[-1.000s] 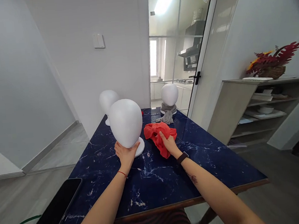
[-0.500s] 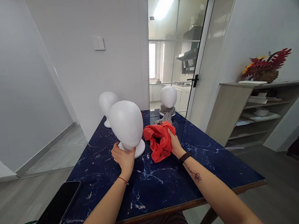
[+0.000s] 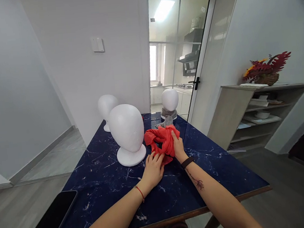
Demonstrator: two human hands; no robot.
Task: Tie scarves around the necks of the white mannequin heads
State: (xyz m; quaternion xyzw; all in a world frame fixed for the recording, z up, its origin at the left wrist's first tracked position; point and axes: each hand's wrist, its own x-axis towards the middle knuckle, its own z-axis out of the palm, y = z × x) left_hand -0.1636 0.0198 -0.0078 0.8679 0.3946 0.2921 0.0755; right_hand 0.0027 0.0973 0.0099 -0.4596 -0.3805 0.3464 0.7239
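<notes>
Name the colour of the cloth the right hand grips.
Plain red-orange; the cloth shows best in the head view, held by the right hand.

Shows matt white foam, dull and finely grained, on the near mannequin head. Just right of that head, shows a thin red cloth, soft, crumpled and without shine. Under the head, shows a glossy dark-blue tabletop with white marble veining, smooth and polished enough to catch the light, trimmed with a brown wooden edge. Behind the head to the right, shows a limp grey cloth, matt. Well in front of the head to the left, shows a smartphone faced in smooth, glossy black glass.
</notes>
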